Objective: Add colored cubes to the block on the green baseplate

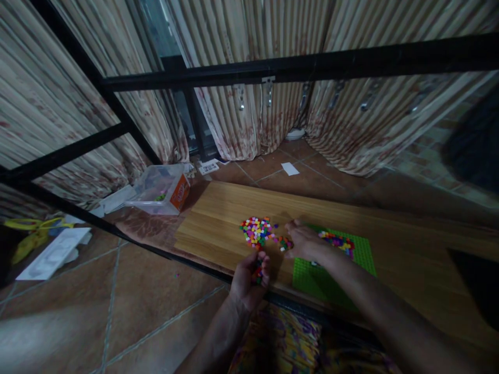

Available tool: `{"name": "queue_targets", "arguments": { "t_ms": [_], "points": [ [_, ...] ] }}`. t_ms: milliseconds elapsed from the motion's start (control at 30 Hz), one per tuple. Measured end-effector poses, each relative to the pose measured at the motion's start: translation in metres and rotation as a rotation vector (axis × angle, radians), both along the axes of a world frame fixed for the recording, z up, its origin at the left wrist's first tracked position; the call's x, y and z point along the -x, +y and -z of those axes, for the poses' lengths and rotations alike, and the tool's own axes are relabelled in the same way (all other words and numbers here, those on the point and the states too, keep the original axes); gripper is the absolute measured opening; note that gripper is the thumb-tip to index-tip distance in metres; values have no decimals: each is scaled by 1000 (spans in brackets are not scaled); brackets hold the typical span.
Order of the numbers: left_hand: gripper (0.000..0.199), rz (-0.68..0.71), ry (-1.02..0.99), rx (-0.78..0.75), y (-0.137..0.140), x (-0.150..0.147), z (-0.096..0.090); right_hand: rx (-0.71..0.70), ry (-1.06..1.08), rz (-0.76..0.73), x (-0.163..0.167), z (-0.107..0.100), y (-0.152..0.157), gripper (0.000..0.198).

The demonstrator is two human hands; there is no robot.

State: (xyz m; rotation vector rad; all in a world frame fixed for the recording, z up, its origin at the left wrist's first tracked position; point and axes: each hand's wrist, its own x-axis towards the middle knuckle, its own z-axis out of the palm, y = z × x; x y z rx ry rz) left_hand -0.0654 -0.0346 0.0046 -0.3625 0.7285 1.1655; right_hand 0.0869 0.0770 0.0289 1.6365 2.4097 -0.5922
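Note:
My left hand, at the board's near edge, is cupped palm-up with fingers curled round several small coloured toy bricks. My right hand is over the board, thumb and fingers apart, beside a small cluster of loose bricks. I see nothing held in it, though its underside is hidden. To its left lies a larger pile of mixed-colour bricks. Under my right wrist and forearm is a green studded baseplate bearing a patterned patch of bricks, partly covered by my arm.
The wooden board rests by a black metal frame. A clear plastic box with an orange label stands at its left end. A dark flat object lies at right. Striped curtains hang behind; white paper lies beyond the board.

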Motion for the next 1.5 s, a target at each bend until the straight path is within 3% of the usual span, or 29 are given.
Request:
{"name": "queue_targets", "arguments": {
  "t_ms": [533, 833, 1033, 1300, 1500],
  "points": [
    [17, -153, -161, -19, 3, 8, -6, -196, 301, -68, 23, 26, -5, 11],
    [12, -156, 9, -6, 13, -1, -5, -198, 190, -30, 29, 16, -1, 11],
    [14, -115, 6, -9, 16, -2, -6, -197, 158, -34, 28, 11, 4, 11],
    [9, -102, 20, -28, 19, -7, -2, -217, 228, -5, 20, 18, 4, 11],
    [9, -93, 32, -54, 23, -12, -2, -150, 364, 83, 15, 23, 11, 11]
  ]
}}
